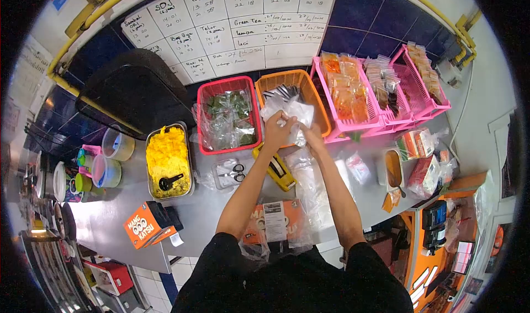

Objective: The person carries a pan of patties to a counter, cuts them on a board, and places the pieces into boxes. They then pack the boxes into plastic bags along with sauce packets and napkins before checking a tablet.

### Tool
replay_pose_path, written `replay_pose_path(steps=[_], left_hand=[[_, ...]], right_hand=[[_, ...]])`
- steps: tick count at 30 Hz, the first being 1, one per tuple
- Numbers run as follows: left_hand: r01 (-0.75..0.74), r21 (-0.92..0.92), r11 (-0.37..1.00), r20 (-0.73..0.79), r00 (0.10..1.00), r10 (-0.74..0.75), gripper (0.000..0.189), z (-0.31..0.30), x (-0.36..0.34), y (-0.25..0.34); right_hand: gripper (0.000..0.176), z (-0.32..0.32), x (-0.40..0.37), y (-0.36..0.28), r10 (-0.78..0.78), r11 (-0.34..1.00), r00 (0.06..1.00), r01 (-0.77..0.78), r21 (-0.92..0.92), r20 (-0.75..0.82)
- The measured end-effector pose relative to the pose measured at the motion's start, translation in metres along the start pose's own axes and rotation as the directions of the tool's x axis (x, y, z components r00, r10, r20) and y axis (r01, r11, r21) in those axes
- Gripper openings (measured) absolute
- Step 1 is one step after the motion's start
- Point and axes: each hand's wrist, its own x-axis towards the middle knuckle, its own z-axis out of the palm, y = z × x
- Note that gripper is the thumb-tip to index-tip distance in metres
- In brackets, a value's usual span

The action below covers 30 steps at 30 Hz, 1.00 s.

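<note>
Over the orange basket [320, 100], my left hand [277, 129] and my right hand [312, 139] are close together at white, thin plastic packaging [301, 114]. The fingers of both hands are bent and pinched on it. Dark striped packets [282, 92] lie behind it in the basket. Below my forearms, an orange box [287, 216] with a paper receipt [274, 220] sits in a clear bag against my body. A yellow tool [281, 174] lies on the table under my left forearm. Clear plastic bags [312, 186] are spread between my arms.
Left stand a red basket [203, 139] of bagged greens, a tray of yellow rice [165, 153], scissors [234, 173] and another orange box [144, 224]. Pink baskets [381, 122] of sachets and a sauce container [393, 166] are right. A whiteboard [221, 25] hangs behind.
</note>
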Motion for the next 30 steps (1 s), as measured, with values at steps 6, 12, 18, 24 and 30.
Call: replay_pose_path(steps=[6,12,18,24,30], left_hand=[[-0.179,0.057,0.982,-0.084,0.979,0.184,0.024,0.000,-0.001,0.003],[-0.073,0.031,0.997,0.004,0.997,0.073,0.019,-0.002,-0.001,-0.006],[-0.142,0.064,0.988,-0.098,0.984,0.148,0.014,-0.018,-0.007,0.016],[-0.064,-0.215,0.974,-0.078,0.996,0.048,0.017,-0.052,0.007,0.038],[0.201,-0.693,0.692,0.160,0.979,-0.124,0.033,-0.082,-0.013,0.139]], right_hand=[[0.029,0.002,0.013,0.015,-0.017,0.999,0.999,0.018,0.034,-0.045],[0.029,-0.007,0.019,0.015,0.005,0.999,0.999,-0.003,-0.049,0.031],[0.039,0.003,0.009,-0.009,-0.194,0.958,0.963,0.145,-0.247,-0.189],[0.060,-0.026,0.055,0.025,-0.515,0.599,0.805,0.094,-0.795,-0.293],[0.069,0.054,-0.072,-0.083,-0.667,0.609,0.732,0.642,-0.467,0.136]])
